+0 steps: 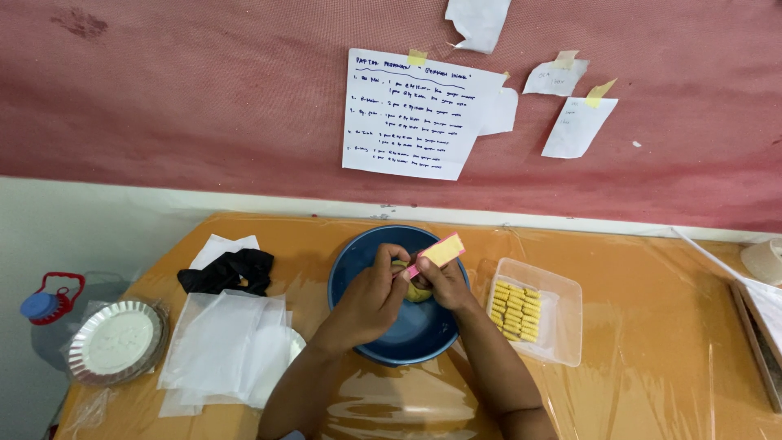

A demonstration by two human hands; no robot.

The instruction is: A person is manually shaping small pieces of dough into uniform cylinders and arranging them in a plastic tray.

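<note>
A: Hands first. Left hand (373, 287) curled shut over a lump of yellow dough (417, 289), fingers wrapped around its near side. Right hand (442, 283) pinched closed on a flat pink-and-yellow scraper (438, 253), the blade tilted up to the right. Both hands meet over the blue bowl (358, 261).

B: And the dough itself?

A: Inside the bowl, between the two hands, mostly covered by them; only a small yellow patch shows. Whether the scraper's lower edge touches it, I cannot tell.

B: Go on, from the left.

A: Far left, a clear bottle with a blue cap and red handle (47, 303), its body hard to make out against the pale wall. Beside it a fluted foil pie tin (114, 341) (seemingly in a clear wrapper). Then a stack of white translucent sheets (220, 342), a crumpled black cloth (228, 270) lying on its far end. Right of the bowl, just beside it, a clear plastic tray (562, 314) holding rows of small yellow pieces (515, 311). At the right edge, a wooden frame (753, 342) and a pale round object (766, 261), both cut off.

B: Surface?

A: Orange table (652, 358) under clear plastic film. Forearms cut off at the bottom edge. Handwritten paper notes (415, 114) are taped to the red wall above.
</note>
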